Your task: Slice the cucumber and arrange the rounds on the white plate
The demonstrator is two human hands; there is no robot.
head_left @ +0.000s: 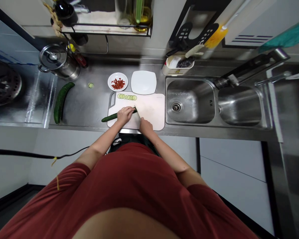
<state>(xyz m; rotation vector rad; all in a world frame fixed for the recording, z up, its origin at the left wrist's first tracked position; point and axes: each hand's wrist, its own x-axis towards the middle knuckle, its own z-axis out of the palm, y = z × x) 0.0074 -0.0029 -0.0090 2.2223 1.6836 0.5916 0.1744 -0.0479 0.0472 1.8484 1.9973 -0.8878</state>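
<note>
A dark green cucumber (109,118) lies across the left part of a white cutting board (151,113), its left end reaching past the board's edge. My left hand (125,115) is closed over it near its right end. In my right hand (146,126) is the handle of a kitchen knife (137,112), its blade angled up and left against the cucumber's cut end. Along the board's top edge lies a row of overlapping cucumber slices (127,97). How far the blade has gone in is too small to tell.
Behind the board stand a plate of chopped red pieces (118,82) and a white square plate (143,82). A larger cucumber (62,102), a cucumber end piece (90,85) and a lidded steel pot (58,61) are leftward. A double sink (190,101) borders the right.
</note>
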